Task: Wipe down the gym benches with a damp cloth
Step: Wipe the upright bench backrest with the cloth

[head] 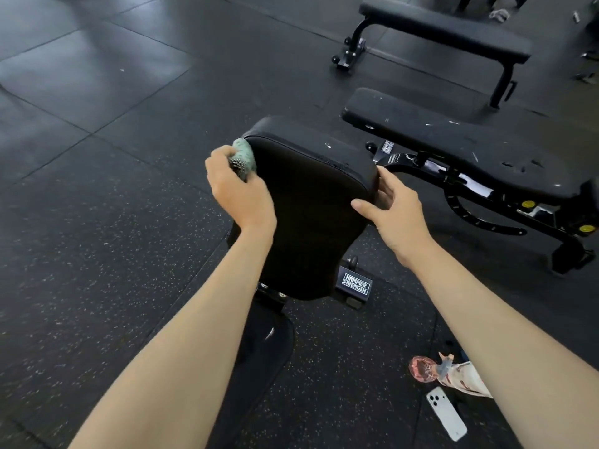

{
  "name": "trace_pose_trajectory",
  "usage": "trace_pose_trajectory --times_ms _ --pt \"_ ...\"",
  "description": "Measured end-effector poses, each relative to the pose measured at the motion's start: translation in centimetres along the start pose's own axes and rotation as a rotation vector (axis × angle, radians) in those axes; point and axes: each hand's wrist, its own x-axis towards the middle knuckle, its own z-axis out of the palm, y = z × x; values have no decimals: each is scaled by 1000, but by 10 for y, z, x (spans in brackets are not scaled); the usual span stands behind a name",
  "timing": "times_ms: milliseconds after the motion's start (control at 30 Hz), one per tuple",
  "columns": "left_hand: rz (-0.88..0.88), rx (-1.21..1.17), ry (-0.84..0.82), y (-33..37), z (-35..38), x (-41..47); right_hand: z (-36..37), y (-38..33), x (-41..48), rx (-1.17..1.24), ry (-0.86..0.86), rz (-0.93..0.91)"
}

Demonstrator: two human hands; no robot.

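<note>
A raised black backrest pad (pixel 308 215) of an adjustable gym bench stands right in front of me. My left hand (pixel 238 192) grips a balled green cloth (pixel 244 157) and presses it against the pad's upper left edge. On the pad's right edge my right hand (pixel 393 209) holds on, thumb on the front face and fingers wrapped behind. The bench's seat pad (pixel 262 354) shows below, between my forearms.
A second adjustable bench (pixel 453 147) with a scuffed pad lies to the right. A flat bench (pixel 447 27) stands farther back. On the rubber floor at lower right lie a white phone (pixel 446 414) and a pink spray bottle (pixel 450 374).
</note>
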Motion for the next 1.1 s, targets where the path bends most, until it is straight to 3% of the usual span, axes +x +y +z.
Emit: trace_pose_trajectory --times_ms 133,267,333,500,600,700,767,833,1000,1100 --pt "192 29 -114 16 10 -52 1 1 0 9 -2 -13" --pt "484 74 -401 8 2 -92 0 2 0 66 -26 -3" --pt "549 59 -488 4 -6 -95 -5 3 1 62 -68 8" --pt "269 -31 -167 17 -3 -68 -24 11 10 98 -241 115" --pt "392 19 -262 21 7 -90 -21 8 10 205 -208 125" --pt "611 112 -526 0 9 -132 -21 9 10 241 -159 167" --pt "639 157 -626 -15 5 -147 -26 10 11 292 -160 202" --pt "619 113 -593 -16 2 -146 -29 11 12 340 -160 230" --pt "642 54 -335 13 8 -99 -28 16 11 326 -179 267" --pt "805 138 -401 7 7 -91 -25 13 7 332 -187 295"
